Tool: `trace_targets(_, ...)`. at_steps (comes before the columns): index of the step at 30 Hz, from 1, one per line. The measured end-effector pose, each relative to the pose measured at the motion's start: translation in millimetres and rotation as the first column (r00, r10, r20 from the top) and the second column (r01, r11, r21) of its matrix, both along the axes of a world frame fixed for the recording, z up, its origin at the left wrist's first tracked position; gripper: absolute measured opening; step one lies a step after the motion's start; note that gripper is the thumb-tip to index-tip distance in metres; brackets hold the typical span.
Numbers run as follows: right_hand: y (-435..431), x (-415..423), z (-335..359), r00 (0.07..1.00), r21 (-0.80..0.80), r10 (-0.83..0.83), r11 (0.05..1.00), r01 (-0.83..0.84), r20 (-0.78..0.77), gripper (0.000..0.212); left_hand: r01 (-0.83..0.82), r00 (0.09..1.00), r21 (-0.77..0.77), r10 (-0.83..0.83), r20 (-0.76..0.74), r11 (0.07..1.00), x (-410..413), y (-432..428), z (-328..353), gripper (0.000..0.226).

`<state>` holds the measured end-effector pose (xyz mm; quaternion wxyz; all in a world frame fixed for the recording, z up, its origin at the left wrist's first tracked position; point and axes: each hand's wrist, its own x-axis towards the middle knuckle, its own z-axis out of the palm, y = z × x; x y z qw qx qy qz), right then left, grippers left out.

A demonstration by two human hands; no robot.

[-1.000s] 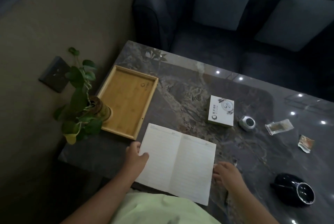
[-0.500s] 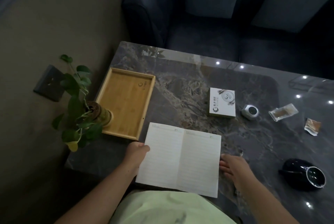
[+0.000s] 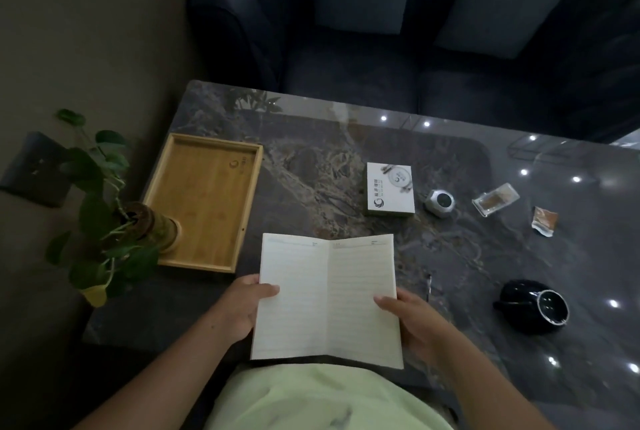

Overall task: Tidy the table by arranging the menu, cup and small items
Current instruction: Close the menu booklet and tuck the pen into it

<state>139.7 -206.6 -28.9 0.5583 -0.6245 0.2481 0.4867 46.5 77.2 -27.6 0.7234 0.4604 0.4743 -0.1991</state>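
Now that the right hand [image 3: 412,318] has taken the page edge, both hands hold the open menu [image 3: 327,298].
Left hand [image 3: 239,308] grips at the menu's nine o'clock, thumb on the page; right hand does the same at four o'clock, having lain on the table [image 3: 311,159] a second ago. Menu sits at the table's six o'clock edge, probably ready for closing. Tray [image 3: 207,194] is at ten o'clock, cup [image 3: 533,308] at three, white box [image 3: 389,188] at one.
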Motion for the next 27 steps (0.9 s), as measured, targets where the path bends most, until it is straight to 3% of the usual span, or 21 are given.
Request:
trace_targets(3,2,-9,-3,0.997,-0.056,0.066,0.996,-0.064,0.027,0.025,0.031,0.998,-0.042,-0.029,0.049,0.999,2,-9,4,0.028)
trace_targets(12,3,-11,-18,0.999,-0.222,-0.041,0.974,0.035,-0.025,0.026,0.126,0.986,-0.135,-0.11,0.125,0.983,-12,-41,14,0.035)
trace_targets(21,2,-9,-21,0.995,-0.196,-0.098,0.976,0.092,-0.024,0.007,0.124,0.991,0.164,-0.115,-0.062,0.979,-5,-45,-13,0.039)
trace_targets(27,5,-11,-22,0.996,-0.239,-0.083,0.967,0.084,0.014,0.015,0.237,0.968,0.463,-0.25,-0.033,0.854,1,-61,-14,0.049)
